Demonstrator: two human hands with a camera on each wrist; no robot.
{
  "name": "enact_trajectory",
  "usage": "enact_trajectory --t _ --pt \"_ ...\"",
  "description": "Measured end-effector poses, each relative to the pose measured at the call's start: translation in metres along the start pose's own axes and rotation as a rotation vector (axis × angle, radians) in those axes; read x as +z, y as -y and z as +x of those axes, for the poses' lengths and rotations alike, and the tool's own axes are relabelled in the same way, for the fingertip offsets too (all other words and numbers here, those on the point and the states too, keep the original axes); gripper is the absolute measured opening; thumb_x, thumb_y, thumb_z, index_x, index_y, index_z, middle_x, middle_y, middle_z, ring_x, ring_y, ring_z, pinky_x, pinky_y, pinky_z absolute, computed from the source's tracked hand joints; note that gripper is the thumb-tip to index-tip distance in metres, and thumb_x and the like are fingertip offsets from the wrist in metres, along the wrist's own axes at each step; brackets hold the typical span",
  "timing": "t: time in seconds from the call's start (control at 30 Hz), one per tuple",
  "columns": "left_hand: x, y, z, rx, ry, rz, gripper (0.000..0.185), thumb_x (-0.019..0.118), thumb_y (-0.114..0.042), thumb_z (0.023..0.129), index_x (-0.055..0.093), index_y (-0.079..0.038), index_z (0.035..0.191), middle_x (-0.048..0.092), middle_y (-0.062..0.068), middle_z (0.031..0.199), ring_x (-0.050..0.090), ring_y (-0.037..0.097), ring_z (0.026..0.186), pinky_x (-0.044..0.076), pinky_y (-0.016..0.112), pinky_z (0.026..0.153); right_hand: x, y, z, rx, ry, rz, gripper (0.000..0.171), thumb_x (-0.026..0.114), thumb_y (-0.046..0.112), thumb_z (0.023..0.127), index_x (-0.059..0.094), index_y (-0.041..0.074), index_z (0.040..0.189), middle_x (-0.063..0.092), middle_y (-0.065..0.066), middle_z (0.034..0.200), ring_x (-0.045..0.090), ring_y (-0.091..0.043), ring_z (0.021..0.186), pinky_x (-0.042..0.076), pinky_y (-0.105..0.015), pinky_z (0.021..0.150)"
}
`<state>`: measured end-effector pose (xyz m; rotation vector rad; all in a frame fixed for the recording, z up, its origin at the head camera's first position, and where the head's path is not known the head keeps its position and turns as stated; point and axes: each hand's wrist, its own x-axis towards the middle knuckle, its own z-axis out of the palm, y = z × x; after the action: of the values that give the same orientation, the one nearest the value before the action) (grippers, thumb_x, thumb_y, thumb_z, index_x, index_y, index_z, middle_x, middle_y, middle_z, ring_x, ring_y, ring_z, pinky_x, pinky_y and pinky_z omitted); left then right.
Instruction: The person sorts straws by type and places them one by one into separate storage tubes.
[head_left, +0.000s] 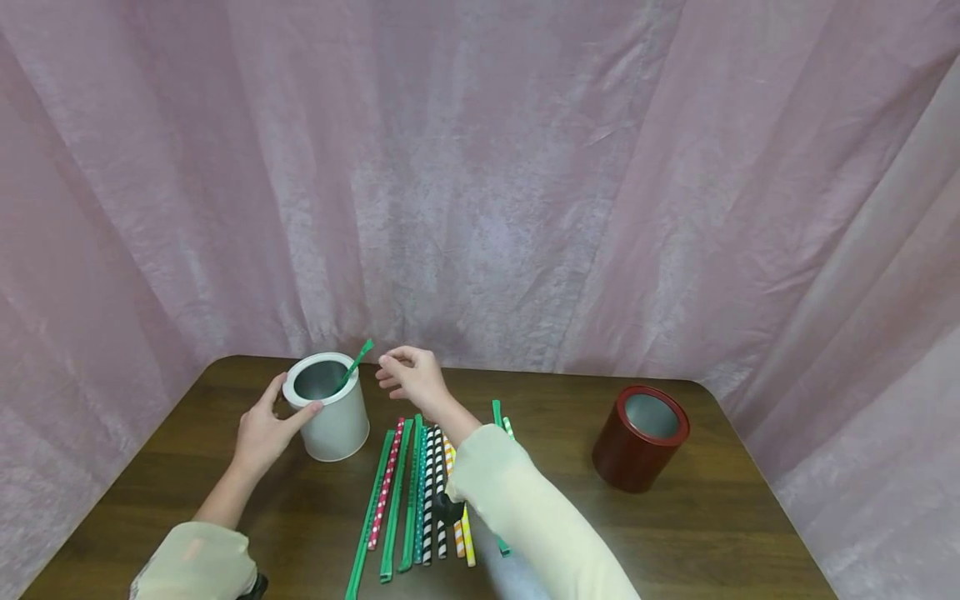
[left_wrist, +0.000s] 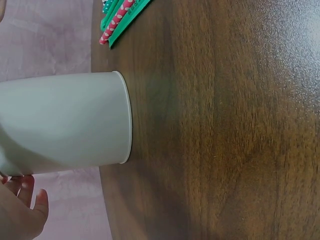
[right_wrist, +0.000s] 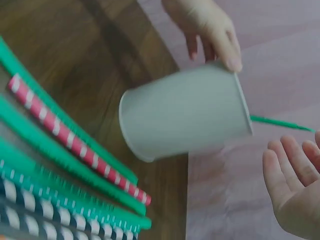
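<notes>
A white can [head_left: 335,429] stands upright at the left of the table. My left hand [head_left: 264,433] holds it near the rim, thumb in front and fingers on its left side. One green-wrapped straw [head_left: 358,362] leans in the can and sticks out over the right side of its rim. Just right of that straw, my right hand [head_left: 412,379] is in the air with loosely bent fingers, holding nothing. In the right wrist view its fingers [right_wrist: 295,162] are apart from the straw's tip. Below it lies a row of straws, including a red polka-dot straw [head_left: 387,483] and black-striped straws [head_left: 428,500].
A dark red can [head_left: 633,446] stands upright on the right of the wooden table [head_left: 720,517]. Under my right forearm lie yellow-striped straws [head_left: 468,537] and another green-wrapped straw [head_left: 497,412]. A pink curtain [head_left: 480,183] hangs behind the table's back edge.
</notes>
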<state>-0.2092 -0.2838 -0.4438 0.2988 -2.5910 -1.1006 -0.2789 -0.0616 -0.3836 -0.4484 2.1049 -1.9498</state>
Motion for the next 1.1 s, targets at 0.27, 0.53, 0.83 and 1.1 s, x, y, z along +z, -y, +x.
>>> enact_trajectory --t 0.27,0.53,0.83,1.1 --pt "-0.001 0.002 0.002 0.009 -0.013 -0.001 0.082 0.062 -0.048 0.076 0.028 -0.007 0.138 0.042 0.027 0.129 0.05 0.041 0.102 0.042 0.049 0.075 -0.035 -0.008 -0.005 0.059 0.036 -0.046 0.029 0.056 0.024 0.087 0.059 0.004 0.107 0.065 -0.017 0.091 0.064 -0.021 0.071 0.053 -0.03 0.059" --pt "-0.001 0.004 0.003 0.01 -0.015 0.018 0.082 0.061 -0.049 0.076 0.027 -0.007 0.138 0.043 0.027 0.128 0.051 0.038 0.095 0.042 0.042 0.069 -0.072 -0.016 -0.014 0.121 0.075 -0.04 0.027 0.056 0.018 0.086 0.057 0.004 0.109 0.065 -0.013 0.09 0.063 -0.018 0.069 0.053 -0.034 0.061" --pt "-0.002 0.004 0.004 0.037 -0.031 0.034 0.082 0.062 -0.048 0.076 0.029 -0.005 0.137 0.048 0.026 0.123 0.046 0.025 0.075 0.035 0.027 0.058 -0.106 -0.021 -0.031 0.181 0.049 -0.056 0.033 0.056 0.014 0.086 0.051 0.001 0.116 0.062 -0.011 0.096 0.058 -0.039 0.09 0.052 -0.042 0.071" --pt "-0.002 0.004 0.005 0.038 -0.012 0.011 0.083 0.061 -0.048 0.077 0.026 -0.004 0.138 0.046 0.026 0.124 0.048 0.029 0.082 0.04 0.03 0.059 -0.127 -0.053 -0.032 0.198 0.005 -0.09 0.035 0.059 0.014 0.084 0.05 0.001 0.115 0.062 -0.008 0.091 0.058 -0.041 0.091 0.054 -0.036 0.066"
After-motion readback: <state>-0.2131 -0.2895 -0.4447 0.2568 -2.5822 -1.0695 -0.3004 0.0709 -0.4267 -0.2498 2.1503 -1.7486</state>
